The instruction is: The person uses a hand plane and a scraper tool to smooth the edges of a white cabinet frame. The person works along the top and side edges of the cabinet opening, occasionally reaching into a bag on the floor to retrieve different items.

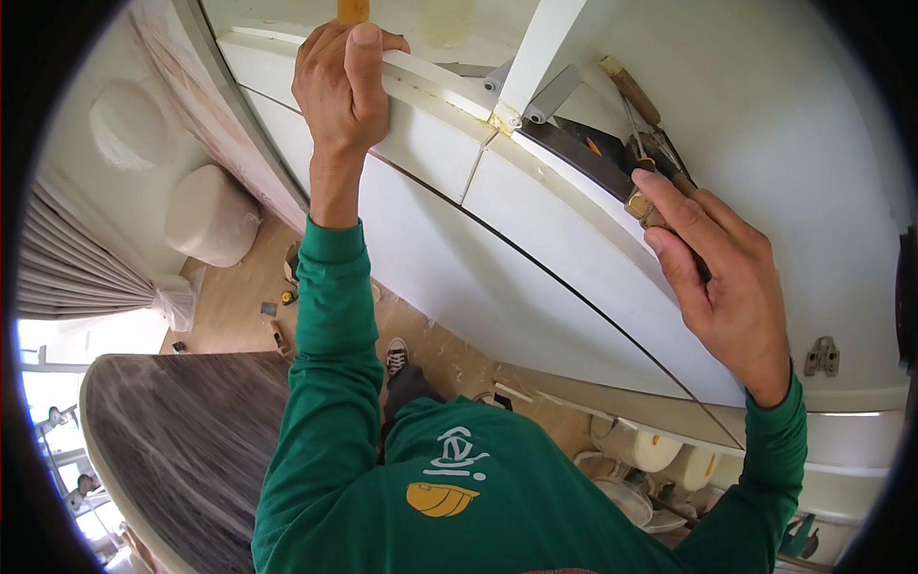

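Note:
My left hand (pixel 346 86) is closed over the upper edge of a white cabinet front (pixel 421 124), its thumb lying on top. Just beyond it, a yellow-orange piece (pixel 354 11) shows at the top of the view; whether the hand touches it is hidden. My right hand (pixel 717 258) grips a tool with a dark, flat blade (pixel 574 158) and a brass-coloured collar (pixel 638 205). The blade lies along the cabinet edge, close to a corner joint. Beside my right fingertips lie several hand tools, one with a worn wooden handle (pixel 631 93).
Grey hinge arms (pixel 553 94) flank a white upright divider (pixel 540 57). A metal hinge plate (pixel 821 357) is fixed on the right. Far below, a wooden floor (pixel 234 297) holds small tools, a wrapped white rounded piece (pixel 212 215) and a film-covered dark tabletop (pixel 182 440). Buckets (pixel 650 450) stand lower right.

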